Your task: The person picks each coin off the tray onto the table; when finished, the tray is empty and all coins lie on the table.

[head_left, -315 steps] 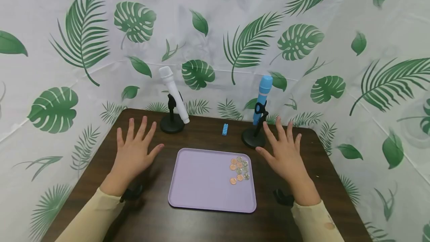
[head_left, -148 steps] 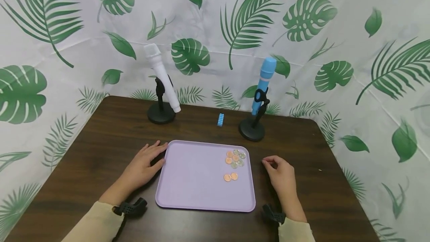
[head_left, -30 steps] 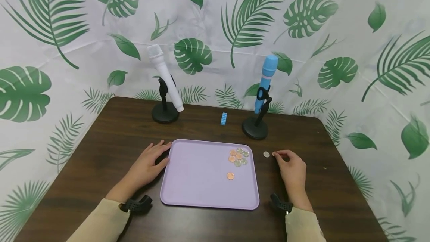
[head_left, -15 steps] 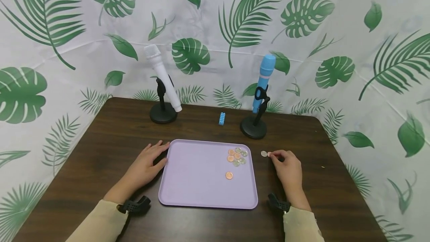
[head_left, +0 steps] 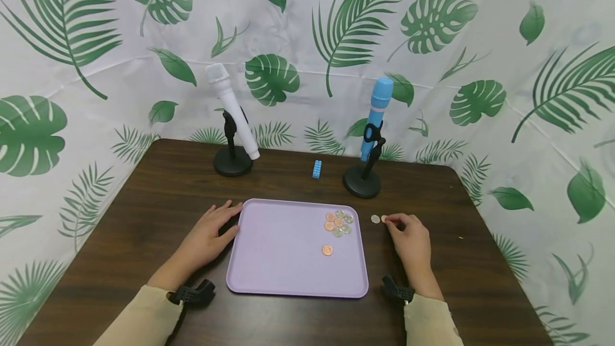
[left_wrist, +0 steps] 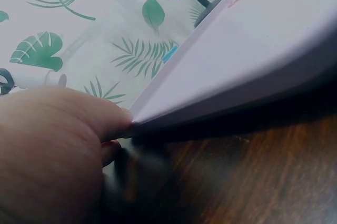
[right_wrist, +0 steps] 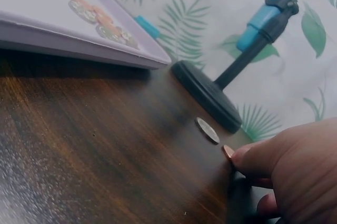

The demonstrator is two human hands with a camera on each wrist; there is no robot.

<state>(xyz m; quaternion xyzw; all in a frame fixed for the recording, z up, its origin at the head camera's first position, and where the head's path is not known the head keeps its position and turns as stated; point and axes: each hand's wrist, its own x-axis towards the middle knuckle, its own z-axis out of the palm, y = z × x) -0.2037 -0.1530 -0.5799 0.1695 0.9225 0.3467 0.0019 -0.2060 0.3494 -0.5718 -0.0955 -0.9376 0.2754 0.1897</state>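
A lilac tray [head_left: 293, 282] lies on the table with several copper and silver coins [head_left: 339, 222] clustered at its upper right. A lone copper coin [head_left: 327, 250] sits lower on it. My left hand [head_left: 204, 239] rests beside the tray, fingertips at its left rim [left_wrist: 138, 109]. Right of the tray, a silver coin [head_left: 376, 219] lies flat on the wood. Close by it, my right hand [head_left: 410, 242] pinches a copper coin [right_wrist: 228, 151] at the table surface, thumb and curled forefinger partly covering it.
A white microphone [head_left: 234, 113] on a black stand [head_left: 233, 162] is at the back left. Behind the coins, a blue microphone [head_left: 376, 116] leans in another black stand [head_left: 361, 181]. Between them lies a small blue toy brick [head_left: 317, 169]. A leaf-print cloth hangs behind.
Earlier both hands were spread wide and all coins lay in the tray. A silver and a copper coin are now on the table. Lately my right hand has slid the copper coin left, nearer the silver one.
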